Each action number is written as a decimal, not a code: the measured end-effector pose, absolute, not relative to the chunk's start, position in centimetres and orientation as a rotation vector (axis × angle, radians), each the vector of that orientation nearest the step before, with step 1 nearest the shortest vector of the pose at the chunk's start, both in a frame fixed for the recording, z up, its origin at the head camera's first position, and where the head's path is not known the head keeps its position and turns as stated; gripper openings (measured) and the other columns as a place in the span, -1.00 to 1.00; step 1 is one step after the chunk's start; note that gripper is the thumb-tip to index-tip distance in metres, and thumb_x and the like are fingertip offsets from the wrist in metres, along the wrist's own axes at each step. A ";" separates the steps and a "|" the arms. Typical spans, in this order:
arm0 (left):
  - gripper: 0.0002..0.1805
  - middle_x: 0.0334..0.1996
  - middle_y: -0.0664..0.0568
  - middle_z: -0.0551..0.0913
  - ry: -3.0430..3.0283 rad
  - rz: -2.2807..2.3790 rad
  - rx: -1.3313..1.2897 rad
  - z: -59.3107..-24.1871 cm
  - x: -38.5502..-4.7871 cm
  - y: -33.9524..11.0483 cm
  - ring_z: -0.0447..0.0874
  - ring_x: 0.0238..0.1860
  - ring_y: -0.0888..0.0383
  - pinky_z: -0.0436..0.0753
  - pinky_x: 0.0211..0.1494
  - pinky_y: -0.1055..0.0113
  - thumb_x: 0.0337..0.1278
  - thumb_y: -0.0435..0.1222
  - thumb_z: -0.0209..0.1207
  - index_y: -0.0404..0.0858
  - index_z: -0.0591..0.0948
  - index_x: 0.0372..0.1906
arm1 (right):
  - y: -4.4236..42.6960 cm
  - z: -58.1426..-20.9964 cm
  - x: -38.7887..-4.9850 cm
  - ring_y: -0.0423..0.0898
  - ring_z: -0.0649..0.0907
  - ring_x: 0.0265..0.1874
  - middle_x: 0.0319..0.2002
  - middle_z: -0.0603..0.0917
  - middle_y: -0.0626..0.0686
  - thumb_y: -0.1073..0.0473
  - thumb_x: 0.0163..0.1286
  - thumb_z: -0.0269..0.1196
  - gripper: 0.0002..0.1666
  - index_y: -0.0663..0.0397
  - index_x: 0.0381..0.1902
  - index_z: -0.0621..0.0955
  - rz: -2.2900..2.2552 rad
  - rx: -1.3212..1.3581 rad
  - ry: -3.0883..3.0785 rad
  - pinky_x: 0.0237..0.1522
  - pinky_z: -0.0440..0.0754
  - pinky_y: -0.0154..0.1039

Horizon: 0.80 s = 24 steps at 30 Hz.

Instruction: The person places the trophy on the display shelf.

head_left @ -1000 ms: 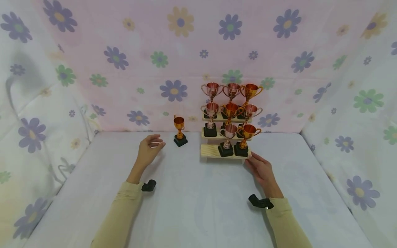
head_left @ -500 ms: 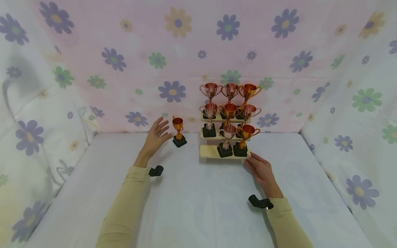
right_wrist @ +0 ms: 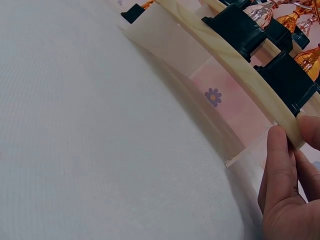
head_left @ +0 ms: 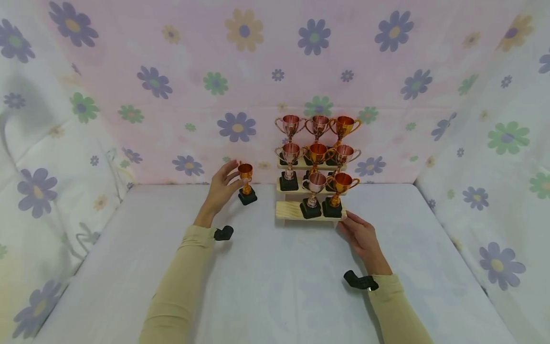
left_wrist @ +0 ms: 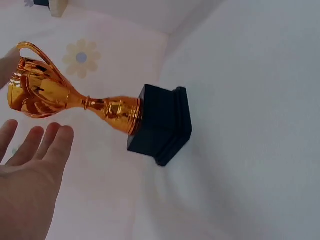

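A small gold trophy cup (head_left: 247, 191) with a black base stands upright on the table, left of a three-tier wooden stand (head_left: 288, 209). My left hand (head_left: 219, 190) is around the cup's left side. In the left wrist view, its thumb is at the handle of the trophy (left_wrist: 115, 112), while the other fingers stay extended, apart from the bowl. With my right hand (head_left: 363, 239) I pinch the right end of the bottom tier. The right wrist view shows the thumb on top of the board (right_wrist: 240, 67) and fingers (right_wrist: 280, 155) beneath.
Gold and rose-gold trophies fill the upper tiers. On the bottom tier, a rose-gold trophy (head_left: 313, 191) and a gold trophy (head_left: 339, 193) stand at the middle and right; its left part is bare wood. A flowered cloth (head_left: 193, 95) hangs behind the white table (head_left: 275, 286).
My left hand has moved forward and right, from beside the lone gold trophy to around its cup. The right hand keeps its hold on the stand. The view has shifted slightly.
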<state>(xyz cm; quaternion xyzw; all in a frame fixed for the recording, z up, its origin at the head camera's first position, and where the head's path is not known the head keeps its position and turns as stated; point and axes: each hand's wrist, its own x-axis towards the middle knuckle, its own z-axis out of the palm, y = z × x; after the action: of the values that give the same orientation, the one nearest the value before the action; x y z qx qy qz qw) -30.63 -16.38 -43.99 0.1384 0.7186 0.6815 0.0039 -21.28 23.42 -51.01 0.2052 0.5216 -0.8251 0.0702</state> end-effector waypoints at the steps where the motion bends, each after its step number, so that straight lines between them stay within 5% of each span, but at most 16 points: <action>1: -0.21 0.54 -0.27 0.20 2.253 2.153 0.433 -44.0 -30.7 -16.2 0.27 0.49 -0.25 0.48 0.44 0.20 0.31 -0.50 0.24 -0.41 0.16 0.55 | 23.4 -51.0 -21.3 -0.27 0.69 -0.03 0.51 0.29 0.14 0.23 0.56 0.16 -0.30 0.14 0.57 0.24 -2.482 0.617 1.566 0.19 0.63 -0.38; 6: -0.22 0.44 -0.33 0.32 2.279 2.235 0.387 -45.0 -31.0 -15.3 0.36 0.43 -0.26 0.56 0.36 0.33 0.26 -0.52 0.27 -0.44 0.21 0.52 | 23.3 -50.9 -21.1 -0.27 0.69 -0.02 0.53 0.28 0.14 0.22 0.54 0.19 -0.27 0.12 0.58 0.23 -2.475 0.624 1.554 0.21 0.61 -0.38; 13: -0.12 0.24 -0.21 0.37 2.360 2.212 0.284 -46.9 -32.3 -14.8 0.47 0.28 -0.11 0.62 0.25 0.39 0.21 -0.36 0.39 -0.19 0.21 0.57 | 23.2 -50.9 -21.1 -0.27 0.68 -0.01 0.53 0.28 0.14 0.22 0.56 0.17 -0.29 0.11 0.57 0.24 -2.474 0.630 1.556 0.21 0.62 -0.38; 18: -0.26 0.14 -0.07 0.42 2.341 2.190 0.321 -47.0 -32.1 -14.9 0.52 0.11 0.05 0.59 0.14 0.50 0.18 -0.38 0.40 -0.30 0.37 0.45 | 23.1 -50.9 -21.1 -0.27 0.69 -0.02 0.53 0.28 0.13 0.23 0.55 0.18 -0.28 0.11 0.57 0.24 -2.471 0.631 1.556 0.20 0.62 -0.38; 24: -0.33 0.13 -0.13 0.56 2.295 2.163 0.381 -47.4 -31.5 -15.2 0.62 0.06 0.18 0.66 0.06 0.54 0.16 -0.45 0.39 -0.38 0.42 0.37 | 23.3 -50.9 -21.1 -0.26 0.69 -0.02 0.49 0.32 0.12 0.24 0.56 0.16 -0.31 0.12 0.56 0.26 -2.486 0.646 1.546 0.20 0.62 -0.37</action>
<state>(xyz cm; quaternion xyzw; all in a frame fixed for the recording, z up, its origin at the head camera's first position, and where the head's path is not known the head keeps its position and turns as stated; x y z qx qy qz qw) -31.55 -15.22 -47.36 0.1199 0.7224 0.6808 -0.0174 -21.14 23.29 -50.91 0.2150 0.5142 -0.8272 0.0716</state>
